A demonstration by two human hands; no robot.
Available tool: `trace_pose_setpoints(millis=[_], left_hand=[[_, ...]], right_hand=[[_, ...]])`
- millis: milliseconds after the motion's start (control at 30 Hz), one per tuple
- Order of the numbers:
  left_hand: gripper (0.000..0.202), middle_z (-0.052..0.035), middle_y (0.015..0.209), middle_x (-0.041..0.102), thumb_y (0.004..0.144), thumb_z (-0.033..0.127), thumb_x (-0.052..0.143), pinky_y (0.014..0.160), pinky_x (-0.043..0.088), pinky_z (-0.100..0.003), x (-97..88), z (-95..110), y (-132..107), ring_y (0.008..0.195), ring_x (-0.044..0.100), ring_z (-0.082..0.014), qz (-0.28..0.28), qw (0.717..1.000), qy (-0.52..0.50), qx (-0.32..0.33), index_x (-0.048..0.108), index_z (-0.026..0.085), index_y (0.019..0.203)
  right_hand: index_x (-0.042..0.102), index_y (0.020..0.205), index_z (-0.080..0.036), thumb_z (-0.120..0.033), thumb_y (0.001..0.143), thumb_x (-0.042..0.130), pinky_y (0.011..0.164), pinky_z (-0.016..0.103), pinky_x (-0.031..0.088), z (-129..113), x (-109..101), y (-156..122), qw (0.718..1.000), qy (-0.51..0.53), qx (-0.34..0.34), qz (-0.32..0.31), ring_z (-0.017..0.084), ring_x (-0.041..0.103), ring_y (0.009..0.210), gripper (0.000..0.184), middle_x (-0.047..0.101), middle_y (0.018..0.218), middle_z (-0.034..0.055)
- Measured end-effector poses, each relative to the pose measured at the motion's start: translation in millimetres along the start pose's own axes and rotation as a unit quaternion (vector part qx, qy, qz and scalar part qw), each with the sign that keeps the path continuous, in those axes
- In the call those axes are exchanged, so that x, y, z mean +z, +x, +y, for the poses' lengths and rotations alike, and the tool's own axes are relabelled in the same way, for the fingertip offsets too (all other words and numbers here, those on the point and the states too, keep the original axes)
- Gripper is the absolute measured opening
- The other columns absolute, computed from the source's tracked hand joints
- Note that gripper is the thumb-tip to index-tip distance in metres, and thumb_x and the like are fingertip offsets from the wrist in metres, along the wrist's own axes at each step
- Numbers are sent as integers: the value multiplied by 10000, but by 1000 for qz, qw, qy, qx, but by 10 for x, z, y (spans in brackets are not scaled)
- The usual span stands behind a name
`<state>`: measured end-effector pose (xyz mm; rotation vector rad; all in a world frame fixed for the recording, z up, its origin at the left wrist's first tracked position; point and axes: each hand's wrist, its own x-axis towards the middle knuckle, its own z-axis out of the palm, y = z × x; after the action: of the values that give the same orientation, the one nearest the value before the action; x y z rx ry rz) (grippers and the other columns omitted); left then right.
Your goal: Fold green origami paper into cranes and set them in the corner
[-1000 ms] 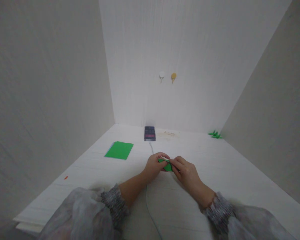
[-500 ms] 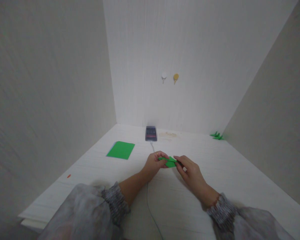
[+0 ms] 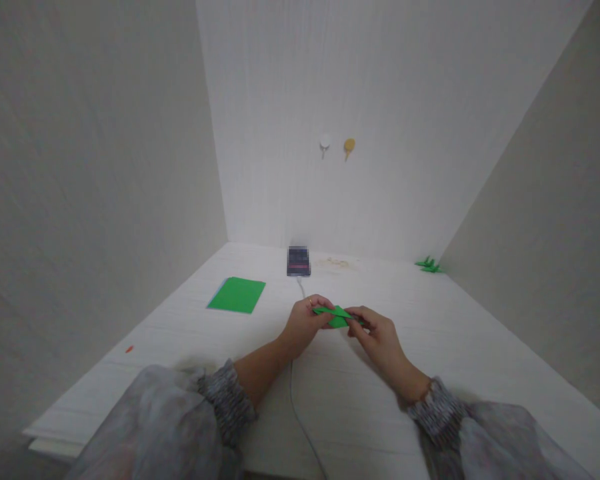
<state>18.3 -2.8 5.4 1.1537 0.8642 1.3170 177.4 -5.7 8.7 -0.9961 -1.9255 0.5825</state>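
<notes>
Below frame centre, the left hand (image 3: 303, 325) and right hand (image 3: 379, 335) pinch folded green paper (image 3: 340, 312). A green square sheet (image 3: 237, 295) lies centre-left.

The person's left forearm (image 3: 261, 370) and right forearm (image 3: 409, 383) are slanting forward and inward; the left grip (image 3: 303, 327) and right grip (image 3: 381, 335) are facing each other closely, fingers (image 3: 322, 301) curling, thumbs (image 3: 324, 321) pinching.

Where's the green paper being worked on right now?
In the head view, the folded green paper is just right of centre, held between the left hand and right hand, nearer than the dark device.
</notes>
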Motion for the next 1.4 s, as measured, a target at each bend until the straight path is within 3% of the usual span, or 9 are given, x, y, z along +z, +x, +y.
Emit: trace_pose_setpoints(millis=[333, 733, 833, 967, 1133, 1267, 1400], left_hand=[[159, 8, 671, 590, 595, 205, 650, 621, 455, -234, 19, 12, 0, 626, 557, -102, -2, 1000, -19, 16, 542, 139, 692], [183, 2, 686, 603, 590, 221, 659, 688, 473, -292, 26, -3, 38, 662, 577, -119, 17, 998, -61, 15, 544, 130, 699], [192, -6, 693, 608, 580, 214, 666, 681, 473, -291, 18, -15, 46, 663, 576, -123, 23, 999, -43, 11, 551, 126, 705], [219, -22, 726, 610, 572, 217, 678, 664, 467, -267, -6, -29, 17, 675, 566, -121, -19, 999, -6, 27, 574, 119, 738], [264, -8, 664, 596, 607, 319, 659, 611, 481, -273, 11, 10, -2, 622, 568, -117, -19, 1000, -23, 0, 534, 126, 736], [346, 7, 640, 615, 586, 294, 685, 589, 470, -256, 22, 32, 1, 585, 575, -111, -15, 999, -30, -5, 501, 148, 841], [330, -23, 688, 644, 600, 254, 682, 622, 457, -240, 10, 3, 10, 623, 588, -114, -34, 999, -30, 4, 544, 130, 874]], right_hand=[[585, 793, -156, -342, 730, 531, 502, 238, 442, -23, 22, 9, 985, 138, 92, 53, 130, 541, 504, 203, 566, 538, -1], [607, 736, -141, -315, 695, 578, 539, 248, 427, -61, 74, 22, 958, 227, 142, 102, 118, 525, 506, 180, 581, 516, -2], [601, 791, -145, -305, 717, 558, 532, 253, 437, -29, 83, 9, 963, 217, 125, 100, 122, 535, 517, 182, 584, 533, 2], [587, 924, -183, -263, 765, 492, 547, 257, 447, 10, 66, -20, 977, 195, 59, 67, 119, 538, 551, 202, 568, 598, -3], [619, 840, -215, -190, 773, 466, 554, 243, 439, 21, 34, -16, 987, 157, -11, 32, 107, 539, 590, 169, 546, 700, 0], [621, 823, -212, -189, 778, 462, 561, 249, 446, 4, 17, -12, 989, 144, -28, 30, 112, 535, 598, 166, 536, 683, 1], [590, 923, -216, -224, 774, 484, 553, 248, 460, -14, 16, -24, 987, 154, 1, 41, 110, 536, 596, 184, 548, 745, 11]])
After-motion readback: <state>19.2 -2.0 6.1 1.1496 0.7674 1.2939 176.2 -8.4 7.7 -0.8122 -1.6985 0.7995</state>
